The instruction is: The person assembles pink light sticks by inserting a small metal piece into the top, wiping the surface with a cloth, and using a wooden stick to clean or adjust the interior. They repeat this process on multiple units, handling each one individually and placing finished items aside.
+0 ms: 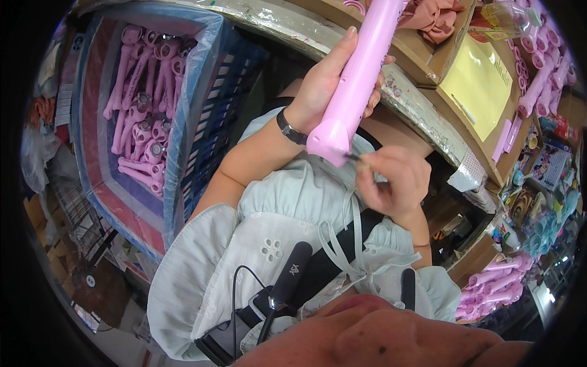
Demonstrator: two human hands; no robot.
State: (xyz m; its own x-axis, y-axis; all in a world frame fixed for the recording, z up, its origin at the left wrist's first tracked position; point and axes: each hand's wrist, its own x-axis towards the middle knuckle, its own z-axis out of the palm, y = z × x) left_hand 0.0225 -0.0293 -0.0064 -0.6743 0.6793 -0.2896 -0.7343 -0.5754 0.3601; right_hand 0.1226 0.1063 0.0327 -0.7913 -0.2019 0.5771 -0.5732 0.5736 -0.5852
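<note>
My left hand (321, 85), with a dark band at its wrist, is wrapped round a long pink plastic tube (361, 70). The tube slants, its wider rounded end low and toward me, and its top runs out of the picture. Dark print goes along its side. My right hand (397, 177) is closed in a pinch on a small thin dark piece (351, 157), held against the tube's wide end. That piece is blurred, and I cannot tell its kind or whether it goes into the tube.
On the left stands a blue plastic crate (208, 104), lined with clear film and holding several pink handle-shaped parts (143, 79). The worktable edge (403, 104) crosses beyond my lap. Cardboard trays carry a yellow sheet (480, 85) and more pink parts (541, 79). Further pink pieces (495, 284) are piled lower right.
</note>
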